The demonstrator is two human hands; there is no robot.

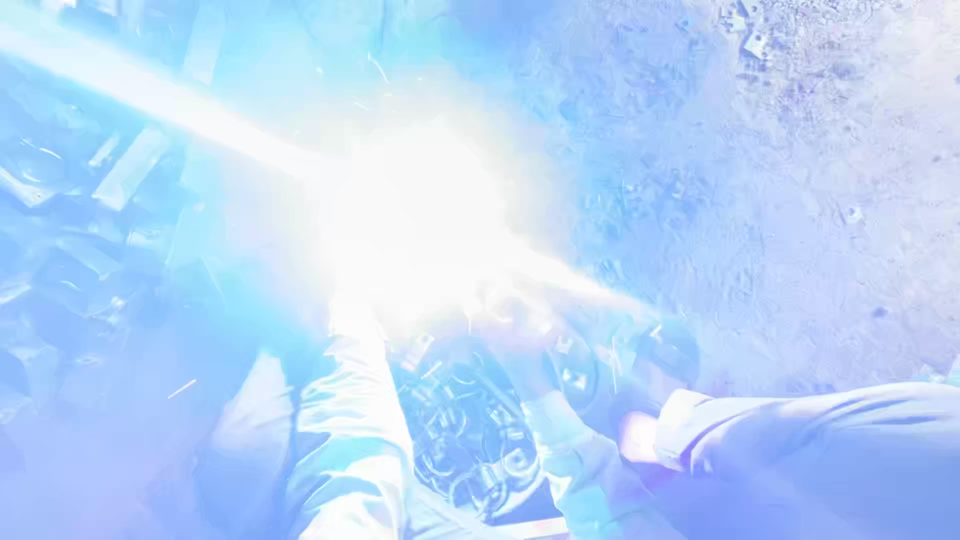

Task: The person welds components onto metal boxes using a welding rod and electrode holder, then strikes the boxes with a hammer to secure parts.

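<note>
A blinding white-blue glare with flying sparks fills the middle of the head view. My left sleeve reaches up from the bottom edge into the glare, and my left hand is lost in the light. My right sleeve comes in from the right. My right hand shows only as a blurred pinkish patch at the cuff, and its grip is unclear. Between the arms lies a dark heap of small curved metal parts, just below the glare.
Flat metal strips and dark scrap pieces are piled along the left side. Bare, gritty ground with small stones covers the right half. A bright streak runs from the upper left through the glare.
</note>
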